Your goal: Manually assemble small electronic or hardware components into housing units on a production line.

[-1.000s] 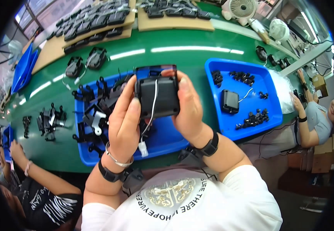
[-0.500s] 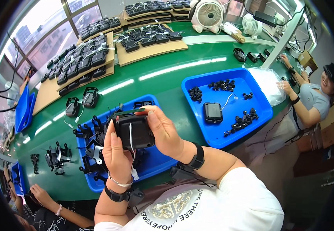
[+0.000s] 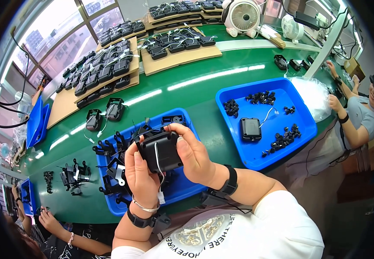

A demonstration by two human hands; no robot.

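Note:
Between both hands I hold a black square plastic housing with a white cable hanging from it to a small white plug. My left hand grips its left side, and my right hand its right side and top edge. The housing is over a blue tray heaped with black brackets, some of which are hidden by my hands. In the other blue tray, to the right, a similar black housing lies with its cable out, among several piles of small black parts.
Two black units with cables lie on the green table beyond the left tray. Loose brackets are at left. Cardboard sheets at the back carry rows of housings. A co-worker sits at right; another person's hand is lower left.
The housing has tilted a little in my hands, and the dark strip along its top edge no longer shows. The whole view has shifted, so the scene sits further right in the picture.

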